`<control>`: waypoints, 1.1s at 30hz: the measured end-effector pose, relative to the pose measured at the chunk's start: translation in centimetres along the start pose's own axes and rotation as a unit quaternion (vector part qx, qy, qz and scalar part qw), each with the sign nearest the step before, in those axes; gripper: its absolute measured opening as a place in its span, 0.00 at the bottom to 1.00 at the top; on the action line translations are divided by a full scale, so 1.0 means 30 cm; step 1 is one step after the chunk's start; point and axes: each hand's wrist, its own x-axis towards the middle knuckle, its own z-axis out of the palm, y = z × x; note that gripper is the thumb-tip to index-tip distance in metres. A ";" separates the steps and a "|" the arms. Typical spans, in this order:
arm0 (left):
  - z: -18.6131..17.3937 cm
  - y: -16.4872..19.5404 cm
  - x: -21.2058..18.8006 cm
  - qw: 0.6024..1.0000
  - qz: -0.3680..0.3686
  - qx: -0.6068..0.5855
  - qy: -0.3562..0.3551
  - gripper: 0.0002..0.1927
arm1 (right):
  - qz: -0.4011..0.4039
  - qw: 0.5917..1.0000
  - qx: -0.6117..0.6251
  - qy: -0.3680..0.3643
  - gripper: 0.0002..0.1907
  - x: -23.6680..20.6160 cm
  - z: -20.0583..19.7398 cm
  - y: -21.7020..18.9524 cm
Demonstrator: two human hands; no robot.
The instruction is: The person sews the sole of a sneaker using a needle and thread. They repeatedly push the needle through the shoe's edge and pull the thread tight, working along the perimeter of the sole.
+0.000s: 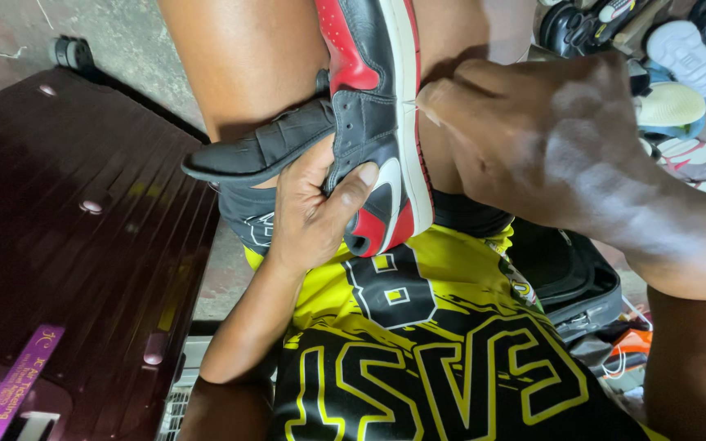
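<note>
Red, black and white sneaker (377,122) held sole-edge up over the person's lap, just above the left hand (312,204), which is wrapped around the heel part with the thumb pressed on the side panel and the fingers curled under the loose black upper flap (263,147). Right hand (549,139) sits just beside the white midsole, fingertips pinched shut on something tiny at the sole seam; looks like a needle or thread end, too small to tell. Judging from this, stitching along the midsole seam is underway, not finished: the flap to the left of the left hand hangs open, and no thread line can be made out along the sole edge. Below both hands, yellow and black jersey (435,359). Left of the left hand, dark maroon ribbed case (83,229). Beyond the right hand, a pile of other shoes (680,65) on the floor; under the right forearm, an open black bag (565,278).
</note>
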 end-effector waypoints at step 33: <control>0.043 0.002 -0.109 0.828 0.244 0.477 0.164 0.14 | 0.032 0.978 0.190 0.085 0.02 -0.166 0.113 0.072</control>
